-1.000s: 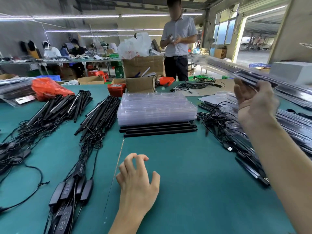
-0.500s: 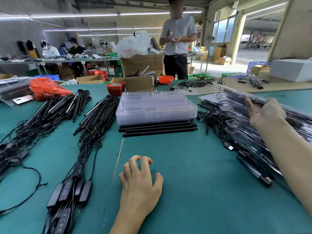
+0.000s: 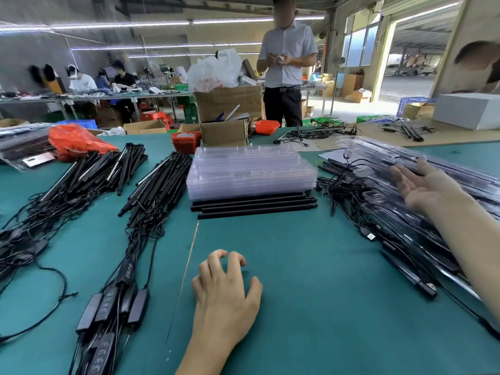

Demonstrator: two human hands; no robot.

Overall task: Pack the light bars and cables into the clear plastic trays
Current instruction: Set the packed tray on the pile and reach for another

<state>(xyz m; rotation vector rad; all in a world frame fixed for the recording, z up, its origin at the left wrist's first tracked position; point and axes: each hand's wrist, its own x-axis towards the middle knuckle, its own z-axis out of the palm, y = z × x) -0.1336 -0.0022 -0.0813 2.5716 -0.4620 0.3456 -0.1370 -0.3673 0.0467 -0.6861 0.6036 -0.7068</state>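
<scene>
Left hand (image 3: 226,290) rests palm-down on the teal-green felt-covered counter (image 3: 311,280), fingers loosely curled, fingertips touching the surface, holding nothing.

Right hand (image 3: 426,186) is out to the right, palm up, fingers spread and straight, nothing gripped. It hovers at the near edge of the pile of filled clear plastic trays (image 3: 422,161); can't tell if the fingertips touch the plastic, image is blurred there.

Straight ahead of the left hand: stack of empty clear plastic trays (image 3: 251,170), sitting on four long black light bars (image 3: 254,205) lying side by side across the counter.

Left of the left hand: a bundle of black light bars with cables (image 3: 159,182), their black inline controller boxes (image 3: 113,307) trailing towards the near edge. Further left, a second heap of black bars and tangled cables (image 3: 81,180).

Between the tray stack and the right hand: a tangle of loose black cables (image 3: 349,190). Below the right forearm, more black bars in clear packaging (image 3: 411,269) run to the near right edge.

Beyond the tray stack: small red plastic bin of screws (image 3: 186,140), open brown cardboard box (image 3: 224,131), orange plastic bag (image 3: 78,142) far left. A person in a white short-sleeved shirt (image 3: 286,58) stands past the far edge of the counter.
</scene>
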